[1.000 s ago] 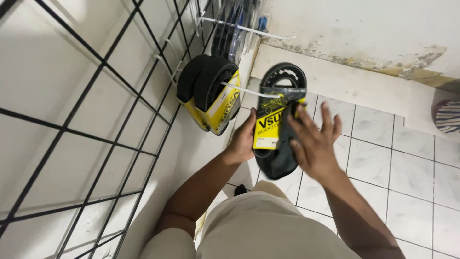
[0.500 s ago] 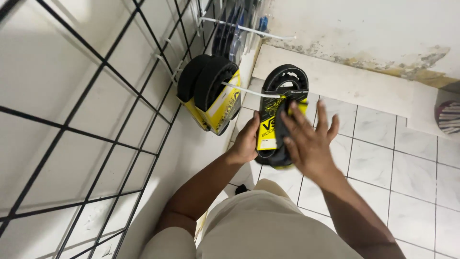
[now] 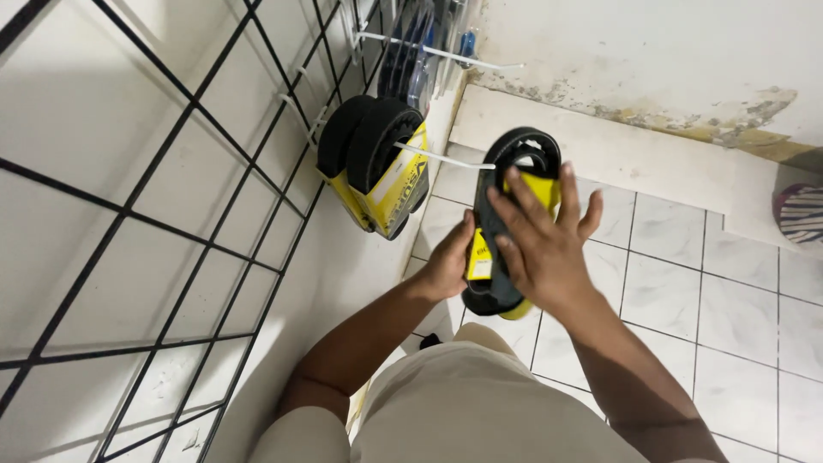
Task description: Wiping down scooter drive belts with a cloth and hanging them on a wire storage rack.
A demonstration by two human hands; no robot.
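The folded black tyre in its yellow card sleeve [image 3: 506, 231] is pinched by the left hand [image 3: 447, 266] and pressed flat-palmed by the right hand [image 3: 536, 244], near the white peg's [image 3: 441, 156] tip. Probably light, rubbery, floppy; best gripped at the sleeve.

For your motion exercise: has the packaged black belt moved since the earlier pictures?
Yes. The belt has turned edge-on and edged left toward the white hook, between the left hand and right hand.

One head-worn view looks steeply down from close above the hands; wire grid wall [image 3: 154, 214] at left; tiled floor [image 3: 729, 326] at right.
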